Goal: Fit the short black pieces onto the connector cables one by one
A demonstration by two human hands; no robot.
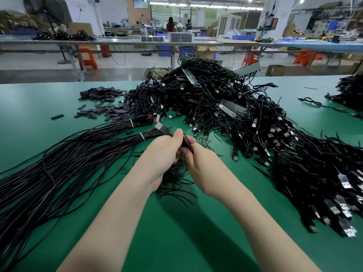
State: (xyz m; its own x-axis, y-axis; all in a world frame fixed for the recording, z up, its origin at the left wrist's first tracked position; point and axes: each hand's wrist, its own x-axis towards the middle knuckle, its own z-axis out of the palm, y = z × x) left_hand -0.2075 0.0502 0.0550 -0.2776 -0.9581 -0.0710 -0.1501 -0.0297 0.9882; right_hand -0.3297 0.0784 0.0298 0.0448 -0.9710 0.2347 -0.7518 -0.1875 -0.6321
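Your left hand (pixel 165 154) grips a connector cable (pixel 164 130) just behind its plug, and your right hand (pixel 196 160) pinches a short black piece (pixel 186 143) against it above the green table (pixel 176 222). Keep the cable straight and the piece square to it, then slide it on rather than forcing it. Spare pieces (pixel 102 104) lie far left; the tangled cable heap (pixel 216 103) and tied bundles (pixel 78 146) crowd close, so loose strands under your hands may snag.
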